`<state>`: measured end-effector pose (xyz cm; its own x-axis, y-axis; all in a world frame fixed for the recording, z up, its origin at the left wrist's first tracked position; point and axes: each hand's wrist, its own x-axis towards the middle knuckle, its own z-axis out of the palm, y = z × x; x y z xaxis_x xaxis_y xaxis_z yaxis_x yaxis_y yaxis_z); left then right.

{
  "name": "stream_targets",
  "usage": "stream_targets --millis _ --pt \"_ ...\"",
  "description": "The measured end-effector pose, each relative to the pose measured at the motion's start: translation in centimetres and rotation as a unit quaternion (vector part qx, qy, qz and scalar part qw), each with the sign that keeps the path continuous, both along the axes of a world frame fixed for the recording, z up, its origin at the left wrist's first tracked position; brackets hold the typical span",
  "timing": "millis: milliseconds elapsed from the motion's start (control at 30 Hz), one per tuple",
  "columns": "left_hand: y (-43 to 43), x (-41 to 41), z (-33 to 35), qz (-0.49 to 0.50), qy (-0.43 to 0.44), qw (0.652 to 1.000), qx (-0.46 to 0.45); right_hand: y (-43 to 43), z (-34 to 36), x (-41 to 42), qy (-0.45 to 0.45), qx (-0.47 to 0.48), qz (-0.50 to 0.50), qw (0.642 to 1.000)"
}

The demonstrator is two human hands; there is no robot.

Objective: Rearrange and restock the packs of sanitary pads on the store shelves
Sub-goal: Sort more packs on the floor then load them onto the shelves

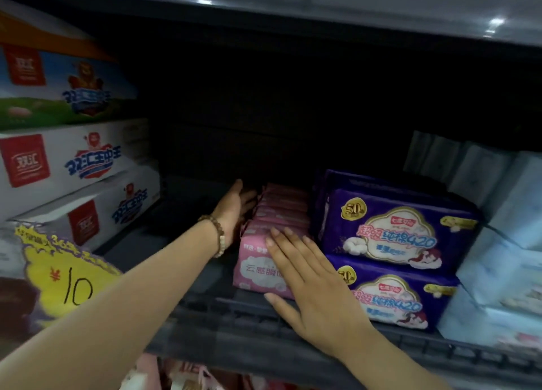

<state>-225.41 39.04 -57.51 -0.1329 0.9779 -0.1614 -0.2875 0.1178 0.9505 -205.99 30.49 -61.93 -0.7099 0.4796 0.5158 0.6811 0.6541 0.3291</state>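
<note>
Step in hand, we judge: squaring pink packs [281,210] on shelf [234,316], just beside purple packs [396,234]. Left hand [233,210] flat against row's left flank. Right hand [311,278] flat on front pack [252,266]. Both grip nothing. Next: we push row back evenly.

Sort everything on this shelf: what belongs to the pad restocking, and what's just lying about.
Job: pink pad packs; purple pad packs; pale blue packs, probably pads.
Lying about: white cartons with red logos; yellow price sign.
</note>
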Motion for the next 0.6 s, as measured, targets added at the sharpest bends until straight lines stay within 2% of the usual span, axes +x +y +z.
stream_targets --millis 133,333,433,500,600 --pt "-2.2 0.7 -1.1 0.026 0.09 0.995 -0.047 -0.1 0.2 0.0 -0.004 -0.008 -0.002 1.0" --pt "-3.0 3.3 -2.1 0.076 0.143 0.984 -0.076 -1.0 0.3 0.9 -0.008 -0.015 -0.038 0.999" --pt "-4.0 3.7 -1.6 0.089 0.143 0.982 -0.079 -2.1 0.1 2.5 -0.016 -0.039 -0.04 0.998" --pt "-5.6 3.1 -1.0 0.103 0.15 0.981 -0.069 -2.8 0.0 3.3 -0.003 -0.071 -0.042 0.997" --pt "-9.3 2.0 0.6 0.121 0.224 0.967 -0.001 -4.1 -0.1 3.4 0.024 -0.116 -0.05 0.992"
